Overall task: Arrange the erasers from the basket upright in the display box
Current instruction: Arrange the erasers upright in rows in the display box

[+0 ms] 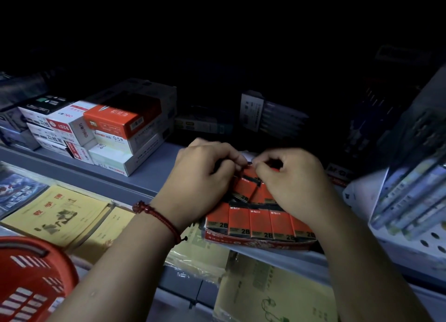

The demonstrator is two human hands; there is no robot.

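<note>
A red display box (260, 244) stands on the grey shelf, its front row filled with several upright red-and-black 2B erasers (259, 222). Behind that row, a few erasers (246, 189) lean tilted. Over the box's back, my left hand (200, 177) and my right hand (292, 179) meet with curled fingers. Both pinch the top of one tilted eraser (249, 170) between their fingertips. The red basket (31, 278) sits at the lower left; its inside is hidden from view.
Stacked white and orange pen boxes (108, 133) stand on the shelf to the left. Yellow exercise books (55, 215) lie on the lower shelf below. Packs of pens in a white rack (410, 201) crowd the right side. The shelf's back is dark.
</note>
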